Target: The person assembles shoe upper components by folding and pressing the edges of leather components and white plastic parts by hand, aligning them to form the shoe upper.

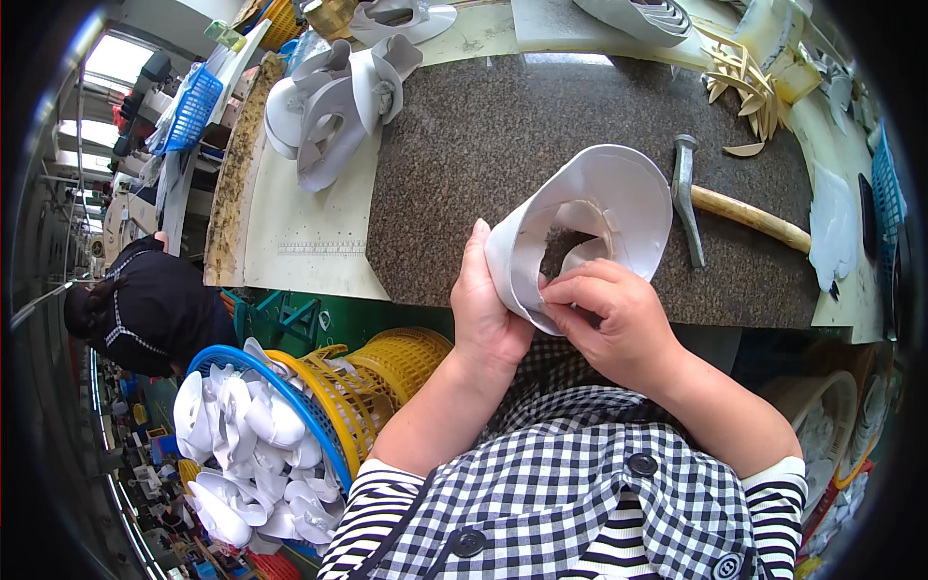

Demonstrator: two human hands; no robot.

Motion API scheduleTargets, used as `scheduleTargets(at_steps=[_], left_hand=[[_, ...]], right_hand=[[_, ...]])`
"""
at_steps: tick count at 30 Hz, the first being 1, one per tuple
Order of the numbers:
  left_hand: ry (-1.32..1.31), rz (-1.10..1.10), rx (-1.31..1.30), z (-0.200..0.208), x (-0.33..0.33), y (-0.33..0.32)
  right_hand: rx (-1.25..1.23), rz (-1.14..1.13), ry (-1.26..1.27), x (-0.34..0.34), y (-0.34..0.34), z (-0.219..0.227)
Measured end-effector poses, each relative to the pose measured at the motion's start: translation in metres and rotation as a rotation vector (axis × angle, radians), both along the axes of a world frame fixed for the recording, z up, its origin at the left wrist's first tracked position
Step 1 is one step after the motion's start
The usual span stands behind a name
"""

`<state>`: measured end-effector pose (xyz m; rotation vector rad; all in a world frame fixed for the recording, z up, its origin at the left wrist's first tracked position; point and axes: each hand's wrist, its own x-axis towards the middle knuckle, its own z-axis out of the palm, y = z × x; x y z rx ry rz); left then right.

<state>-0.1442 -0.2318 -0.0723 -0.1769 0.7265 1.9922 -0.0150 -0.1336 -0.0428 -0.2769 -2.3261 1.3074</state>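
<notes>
A white shoe upper (630,193), curved into an open cup, is held up over the near edge of the dark speckled stone slab (464,145). My left hand (488,314) supports it from the left, with the thumb along its outer wall and the other fingers hidden beneath. With bent fingers, my right hand (614,319) pinches the near inner edge of the upper's opening. A hammer (744,215) with a wooden handle lies on the slab, right of the upper.
More white uppers (333,111) are piled at the back left. Tan curved strips (759,92) lie at the back right. Below left stands a blue-rimmed basket (201,360) full of white pieces, beside yellow baskets (401,362). A person in dark clothing (159,309) is farther left.
</notes>
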Motion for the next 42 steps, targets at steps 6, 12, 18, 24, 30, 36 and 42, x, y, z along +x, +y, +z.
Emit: scheduleTargets(at_steps=[6, 12, 18, 24, 30, 36, 42], left_hand=[[-0.015, 0.005, -0.067, 0.003, 0.001, -0.005], [-0.033, -0.017, -0.066, 0.001, 0.002, -0.001], [0.018, 0.036, -0.195, 0.015, 0.011, 0.011], [0.19, 0.047, -0.21, 0.004, 0.009, 0.014], [0.336, -0.021, -0.231, 0.006, 0.012, 0.014], [0.373, 0.09, -0.264, 0.012, 0.021, 0.012], [0.438, 0.106, 0.16, 0.017, 0.02, -0.003]], right_hand=[[0.324, 0.082, 0.201, 0.0, 0.011, 0.004], [0.386, 0.143, 0.164, 0.003, 0.009, -0.001], [0.346, 0.146, 0.158, 0.002, 0.006, -0.004], [0.28, 0.094, 0.157, -0.003, -0.002, -0.003], [0.139, -0.036, -0.008, 0.0, -0.008, 0.003], [-0.192, -0.093, -0.074, 0.0, -0.005, 0.012], [0.118, -0.049, 0.103, 0.013, 0.01, 0.014]])
